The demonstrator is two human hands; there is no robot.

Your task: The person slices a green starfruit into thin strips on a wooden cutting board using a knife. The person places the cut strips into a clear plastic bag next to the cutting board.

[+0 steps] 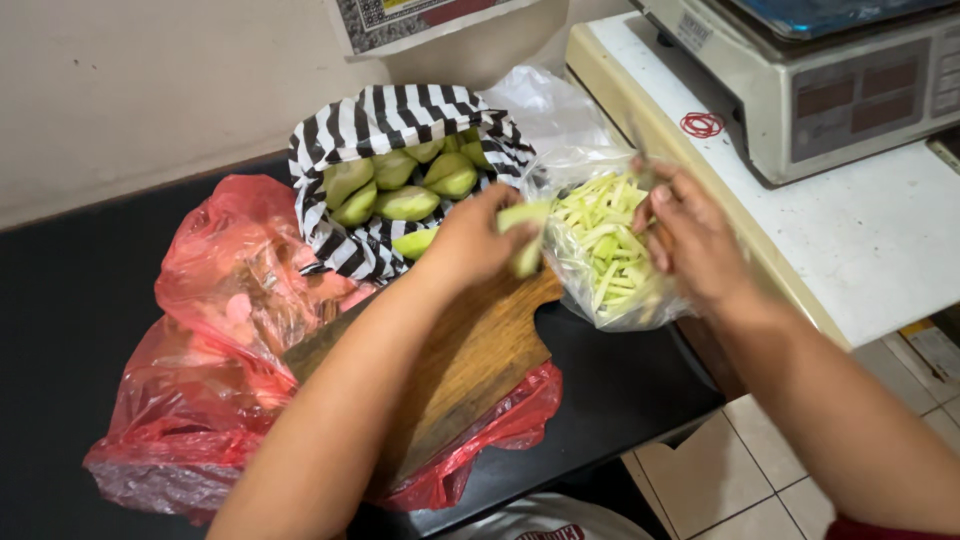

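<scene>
A: Starting near, what lies under the arms?

B: A wooden cutting board on a red plastic bag. Above it the left hand is closed around a pale green fruit piece, palm down.

A: How would it handle?

B: Firm, wet and slippery, I'd judge; best pinched by its ends.

A: The right hand?

B: Blurred; curled, perhaps around a thin tool, beside the clear bag of green strips. Beyond, a striped bag of halved fruit and a scale.
</scene>
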